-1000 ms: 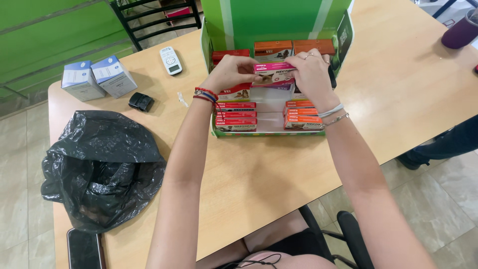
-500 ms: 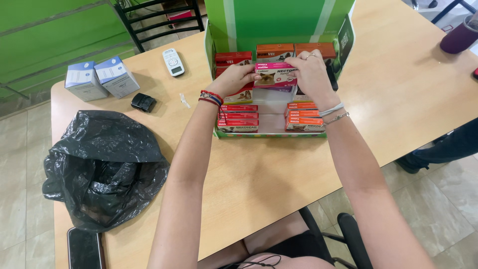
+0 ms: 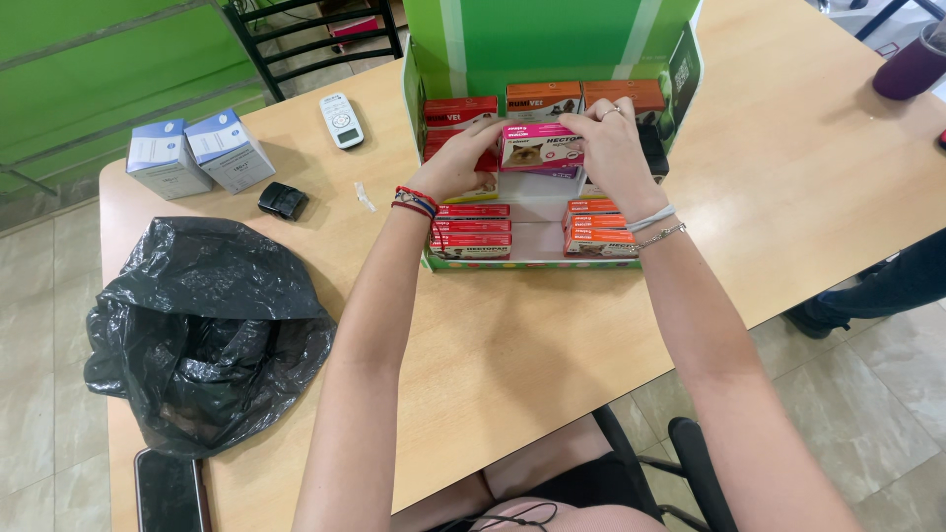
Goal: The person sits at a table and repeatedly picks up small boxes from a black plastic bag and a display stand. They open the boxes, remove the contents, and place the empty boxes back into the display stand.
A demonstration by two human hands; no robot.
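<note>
On the pale wooden table (image 3: pixel 788 197), seen from the head camera, a green cardboard display stand (image 3: pixel 552 39) with a tall glossy back panel stands at twelve o'clock. Both hands hold a small pink rectangular carton (image 3: pixel 540 146) level in front of the stand's upper tier. The left hand (image 3: pixel 458 163) pinches its left end, fingers curled narrow around the edge, with red and dark cord bracelets at the wrist. The right hand (image 3: pixel 616 148) grips the right end, fingers bent over the top, a ring on one finger and thin silvery bracelets at the wrist. Behind the pink carton, a row of red and orange flat cartons (image 3: pixel 542 99) stands along the upper tier. Below the hands, two stacks of slim red and orange cartons (image 3: pixel 471 232) lie flat in the stand's white tray, one at each side.

At nine o'clock a crumpled, shiny black plastic bag (image 3: pixel 207 325) slumps open on the table. At ten o'clock sit two pale blue-and-white square boxes (image 3: pixel 197 153) touching each other, with a small black rounded object (image 3: pixel 283 200) near them and a white oblong remote control (image 3: pixel 342 120) at eleven. A dark flat phone (image 3: pixel 169 490) lies at seven o'clock, and a purple cup (image 3: pixel 912 64) stands at two o'clock.
</note>
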